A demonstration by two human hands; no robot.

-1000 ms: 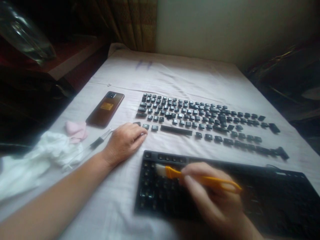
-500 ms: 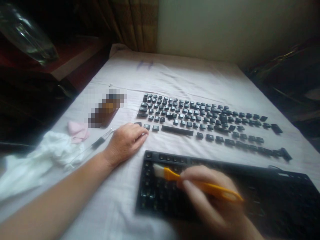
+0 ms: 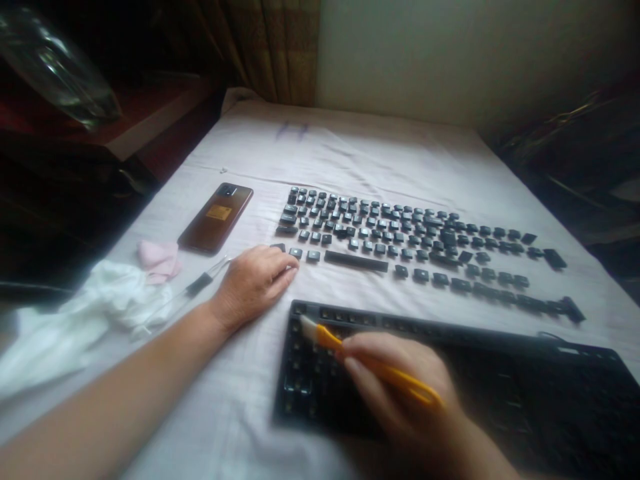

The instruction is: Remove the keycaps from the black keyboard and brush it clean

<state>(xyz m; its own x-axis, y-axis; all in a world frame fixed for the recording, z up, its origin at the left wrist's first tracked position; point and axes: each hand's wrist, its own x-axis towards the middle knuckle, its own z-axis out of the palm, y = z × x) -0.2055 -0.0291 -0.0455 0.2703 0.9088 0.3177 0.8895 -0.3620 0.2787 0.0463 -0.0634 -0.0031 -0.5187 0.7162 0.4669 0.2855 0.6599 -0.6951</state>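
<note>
My right hand (image 3: 400, 373) grips a yellow-handled brush (image 3: 385, 370). The pale bristles touch or hover just above the upper left of a black keyboard (image 3: 500, 373), whose keys are off in the part I can see clearly. My left hand (image 3: 255, 283) rests palm down on the sheet with its fingers curled together. Whatever may be under those fingers is hidden. Close to its fingertips are loose black keycaps (image 3: 313, 256), laid out in rows beyond the keyboard. A long spacebar keycap (image 3: 356, 261) lies among them.
A brown phone (image 3: 215, 220) lies left of the keycaps. Beside my left wrist is a wire tool with a black grip (image 3: 199, 284). Further left are a pink cloth (image 3: 159, 260) and a crumpled white cloth (image 3: 110, 300). A pale sheet (image 3: 370, 147) covers the surface.
My right hand and the brush have shifted left and slightly up along the keyboard. My left hand stays where it was.
</note>
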